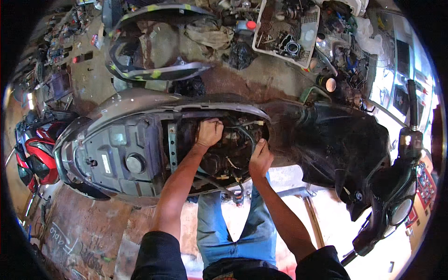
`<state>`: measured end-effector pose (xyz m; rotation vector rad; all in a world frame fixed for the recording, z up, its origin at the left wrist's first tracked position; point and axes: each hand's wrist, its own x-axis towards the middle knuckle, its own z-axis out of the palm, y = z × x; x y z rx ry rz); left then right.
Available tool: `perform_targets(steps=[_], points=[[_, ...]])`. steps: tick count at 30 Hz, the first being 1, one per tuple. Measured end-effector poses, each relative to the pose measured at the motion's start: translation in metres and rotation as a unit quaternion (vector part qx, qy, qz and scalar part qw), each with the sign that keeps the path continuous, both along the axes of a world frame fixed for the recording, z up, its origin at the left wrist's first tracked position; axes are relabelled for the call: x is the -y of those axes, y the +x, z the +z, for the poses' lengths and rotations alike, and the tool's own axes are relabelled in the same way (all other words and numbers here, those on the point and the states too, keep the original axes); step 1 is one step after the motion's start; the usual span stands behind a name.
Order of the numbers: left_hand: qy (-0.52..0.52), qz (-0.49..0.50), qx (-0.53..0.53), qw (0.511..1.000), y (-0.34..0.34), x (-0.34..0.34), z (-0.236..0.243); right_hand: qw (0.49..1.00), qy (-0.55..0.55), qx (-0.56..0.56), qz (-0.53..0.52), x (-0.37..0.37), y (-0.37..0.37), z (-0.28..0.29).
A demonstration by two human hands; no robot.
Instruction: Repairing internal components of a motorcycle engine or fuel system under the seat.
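Observation:
A scooter with its seat off lies across the view, its body opening [219, 161] showing the engine bay, wires and hoses. My left hand [210, 133] reaches into the far side of this opening, fingers curled closed; what they grip is hidden. At the opening's right edge, my right hand [261, 158] is closed with the thumb up, around a dark hose [248, 134] that curves out of the bay. Loose wire connectors [224, 177] hang along the near edge. Left of the bay is the grey under-seat tank cover [119, 151] with a round cap [136, 163].
The handlebar [406, 186] and black front panels [345, 151] extend to the right. Beyond the scooter, removed body panels [158, 72] and a white crate [305, 56] of engine parts lie on the floor. A red motorcycle [39, 154] stands at the far left.

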<state>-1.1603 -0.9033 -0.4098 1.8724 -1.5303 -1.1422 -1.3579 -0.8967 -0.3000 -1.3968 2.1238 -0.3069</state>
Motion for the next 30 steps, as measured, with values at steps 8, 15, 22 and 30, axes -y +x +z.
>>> perform_targets(steps=[8, 15, 22, 30], points=[[-0.008, -0.027, 0.02, 0.999, 0.017, -0.006, -0.017, 0.999, -0.022, 0.025, 0.024, -0.002, 0.005, -0.014], [-0.065, -0.114, 0.087, 0.987, -0.004, 0.001, -0.005, 0.998, 0.032, -0.047, 0.041, 0.001, -0.006, 0.005], [0.131, -0.102, 0.097, 0.981, -0.021, 0.018, 0.034, 0.993, 0.015, -0.096, 0.072, 0.008, -0.016, 0.003], [-0.087, 0.182, 0.017, 0.979, -0.034, -0.033, 0.124, 0.991, 0.048, -0.093, 0.081, 0.007, 0.002, 0.016]])
